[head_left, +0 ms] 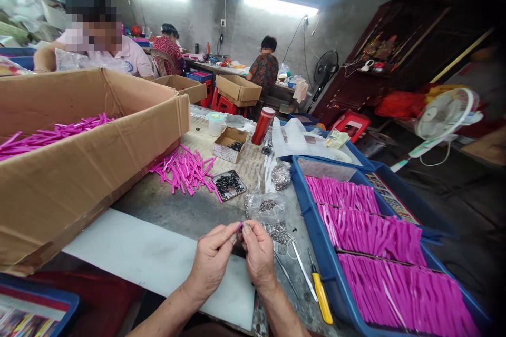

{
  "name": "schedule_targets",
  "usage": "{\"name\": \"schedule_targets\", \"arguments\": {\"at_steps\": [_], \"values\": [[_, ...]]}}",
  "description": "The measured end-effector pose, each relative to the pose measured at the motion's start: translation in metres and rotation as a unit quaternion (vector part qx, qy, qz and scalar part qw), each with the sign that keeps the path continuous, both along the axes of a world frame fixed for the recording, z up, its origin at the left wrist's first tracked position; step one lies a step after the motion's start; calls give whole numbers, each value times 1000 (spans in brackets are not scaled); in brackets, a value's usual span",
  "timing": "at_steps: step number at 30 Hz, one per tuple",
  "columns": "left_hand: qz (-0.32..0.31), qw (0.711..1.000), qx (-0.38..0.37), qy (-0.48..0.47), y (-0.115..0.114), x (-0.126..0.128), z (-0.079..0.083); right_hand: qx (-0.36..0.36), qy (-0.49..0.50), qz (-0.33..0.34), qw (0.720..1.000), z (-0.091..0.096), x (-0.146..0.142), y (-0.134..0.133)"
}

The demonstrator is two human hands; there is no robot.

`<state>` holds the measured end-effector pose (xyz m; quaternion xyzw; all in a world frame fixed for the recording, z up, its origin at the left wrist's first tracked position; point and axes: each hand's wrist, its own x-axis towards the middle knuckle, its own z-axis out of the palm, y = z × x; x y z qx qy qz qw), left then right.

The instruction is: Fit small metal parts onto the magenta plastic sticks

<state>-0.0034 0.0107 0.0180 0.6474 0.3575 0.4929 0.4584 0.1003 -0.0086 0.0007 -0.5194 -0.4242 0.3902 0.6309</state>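
One yellow-handled tool (pixel 322 297) lies between right hand (pixel 259 258) and blue crate (pixel 322 242).

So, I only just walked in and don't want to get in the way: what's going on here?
At a workbench, a person's left hand and right hand hold a small magenta piece between them. Beyond lie a loose magenta pile and a tray of small black parts. More magenta pieces lie in the cardboard box on the left and in rows inside the blue crate on the right. Three other people are farther back.
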Motion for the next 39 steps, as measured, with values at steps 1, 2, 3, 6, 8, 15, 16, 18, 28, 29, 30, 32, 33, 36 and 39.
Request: {"name": "schedule_targets", "arguments": {"at_steps": [1,2,3,6,8,15,16,18,28,29,30,32,33,36,39], "values": [[2,1000,-3,-2,0,0,0,2,-10,-8,1000,0,0,0],[3,1000,-7,-3,0,0,0,6,-22,-17,1000,0,1,0],[5,1000,-12,-4,0,0,0,10,-33,-25,999,0,1,1],[5,1000,-23,-3,0,0,-1,22,-52,-26,998,2,2,1],[7,1000,-25,0,0,0,-1,26,-53,-22,998,3,2,1],[10,1000,-18,-4,-1,1,-4,-2,-1,2,1000,1,1,0],[8,1000,-23,-5,-1,1,-4,-6,14,12,1000,1,1,0],[9,999,-34,-7,-1,1,-5,-6,27,22,999,1,1,0],[10,999,-37,-12,1,1,-6,14,-81,-20,996,1,2,2],[11,999,-36,-14,1,1,-6,14,-79,-25,996,1,2,2],[12,999,-36,-14,1,1,-7,14,-74,-27,997,1,2,3],[13,999,-36,-14,2,1,-7,9,-54,-26,998,0,2,3],[12,999,-35,-14,2,1,-7,5,-44,-21,999,0,2,3],[13,999,-29,-13,3,1,-7,-5,-39,1,999,1,2,3],[17,1000,-24,-8,4,2,-6,-5,-75,11,997,3,2,4]]}}
